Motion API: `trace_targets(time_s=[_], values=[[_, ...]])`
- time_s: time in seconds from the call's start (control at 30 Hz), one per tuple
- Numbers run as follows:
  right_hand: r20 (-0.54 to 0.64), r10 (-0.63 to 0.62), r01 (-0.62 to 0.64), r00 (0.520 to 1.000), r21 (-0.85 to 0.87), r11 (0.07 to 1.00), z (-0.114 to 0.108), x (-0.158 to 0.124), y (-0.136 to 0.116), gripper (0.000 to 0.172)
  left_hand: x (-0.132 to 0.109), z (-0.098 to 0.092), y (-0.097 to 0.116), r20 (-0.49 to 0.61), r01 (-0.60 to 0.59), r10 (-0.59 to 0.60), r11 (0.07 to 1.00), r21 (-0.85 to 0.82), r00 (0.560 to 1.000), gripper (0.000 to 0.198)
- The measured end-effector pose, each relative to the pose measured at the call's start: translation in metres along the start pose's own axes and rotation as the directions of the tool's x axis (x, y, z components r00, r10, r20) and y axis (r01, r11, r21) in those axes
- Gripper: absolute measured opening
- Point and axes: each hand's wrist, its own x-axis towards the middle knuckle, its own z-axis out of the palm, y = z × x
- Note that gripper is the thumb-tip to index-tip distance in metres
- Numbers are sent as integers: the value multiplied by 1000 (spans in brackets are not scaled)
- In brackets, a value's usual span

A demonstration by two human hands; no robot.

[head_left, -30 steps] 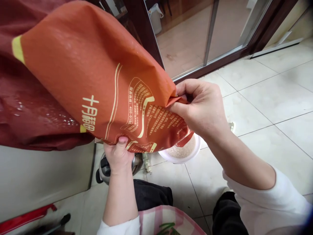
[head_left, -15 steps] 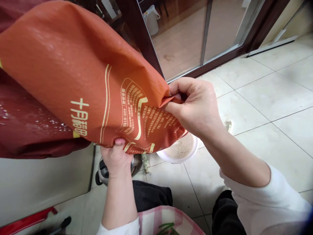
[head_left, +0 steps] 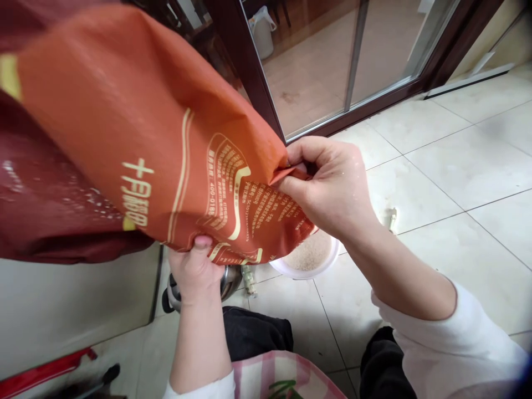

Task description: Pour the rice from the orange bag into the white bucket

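A large orange and dark red rice bag (head_left: 166, 138) with yellow print lies tilted across the upper left, its narrow end toward the lower right. My right hand (head_left: 332, 180) pinches a fold of the bag at that end. From below, my left hand (head_left: 197, 263) supports the bag, thumb on the near side and other fingers hidden beneath. Under the bag's lower end, a white tub (head_left: 332, 260) of rice grains (head_left: 310, 252) stands on the floor, partly covered by the bag. The bag's mouth is hidden from me.
A metal kettle-like pot (head_left: 230, 282) and a clear bottle (head_left: 249, 280) stand on the tiled floor (head_left: 436, 183) beside the tub. Behind is a dark-framed glass sliding door (head_left: 307, 72). A red bar-shaped object (head_left: 45, 372) is at lower left, near a pale panel (head_left: 75, 299).
The bag's upper left part has shifted slightly, and the view has moved a little. Both hands keep their hold on the bag.
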Motion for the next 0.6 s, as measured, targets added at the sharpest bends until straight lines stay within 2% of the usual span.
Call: trace_targets(time_s=[0.23,0.47,0.6], values=[[28,-42,43,999,-20,999,-1,-1,-2,20,0,-2,-3,-3,31,-31,999,17,1000,55],[76,-57,61,995,-51,997,3,1,0,18,4,-3,-10,4,78,-78,997,23,997,52],[85,-60,65,995,-55,996,3,1,0,17,3,-1,-12,-23,60,-60,997,42,998,42]])
